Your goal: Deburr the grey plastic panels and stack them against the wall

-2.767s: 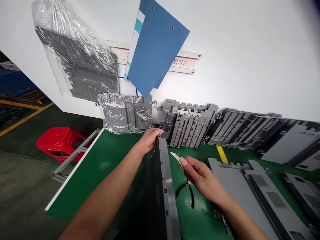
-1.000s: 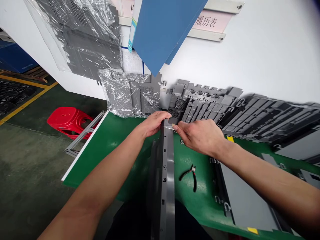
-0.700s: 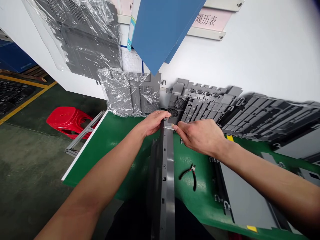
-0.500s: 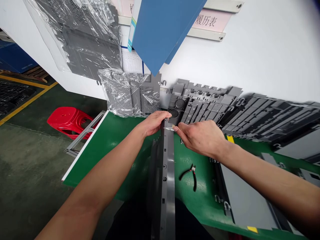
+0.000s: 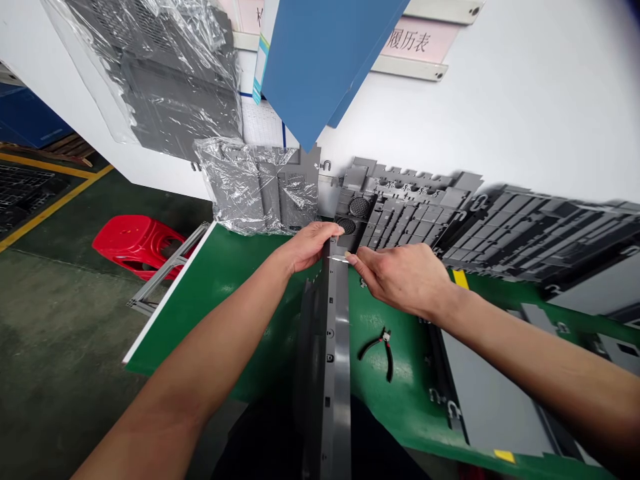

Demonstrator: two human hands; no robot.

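A long grey plastic panel (image 5: 340, 347) stands on edge in front of me, its narrow side facing up with small slots and holes along it. My left hand (image 5: 314, 244) is closed around the panel's far end, thumb lying over the top. My right hand (image 5: 405, 273) is closed on a knife whose handle is hidden in the fingers. The thin pale knife blade (image 5: 338, 258) lies across the panel's upper edge, just short of the left hand. Black-handled side cutters (image 5: 385, 350) rest half spread on the green table to the right of the panel.
Grey moulded panels (image 5: 400, 213) lean against the white board behind the green table (image 5: 240, 267); others (image 5: 265, 193) are wrapped in clear plastic. A blue folder (image 5: 325, 67) hangs low above. More panels (image 5: 495, 393) lie at right. A red stool (image 5: 130, 240) stands on the floor at left.
The view has shifted very slightly. Both hands, the blade and the panel keep nearly the same positions.
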